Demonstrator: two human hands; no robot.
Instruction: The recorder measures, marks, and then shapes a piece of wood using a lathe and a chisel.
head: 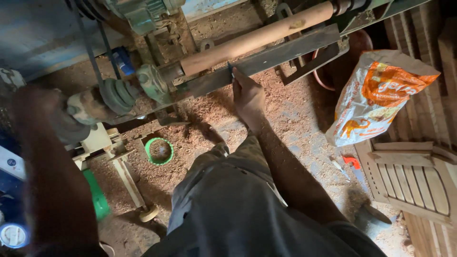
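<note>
A round wooden spindle [257,38] is mounted lengthwise in a lathe, above a dark metal tool rest [266,59]. My right hand [248,97] reaches up to the rest and pinches a small blue-tipped marker or tool [230,69] against its edge, just under the spindle. My left hand [50,112] is dark and blurred at the lathe's left end, against the worn pulley [88,105]. Its fingers cannot be made out. A green grooved pulley [114,95] with a belt sits beside it.
Sawdust covers the floor [290,119]. A white and orange sack [376,97] lies at the right, above slatted wooden panels [414,178]. A green ring [159,151] and a pale wooden frame [121,164] are on the floor at the left. My knee [228,200] fills the lower middle.
</note>
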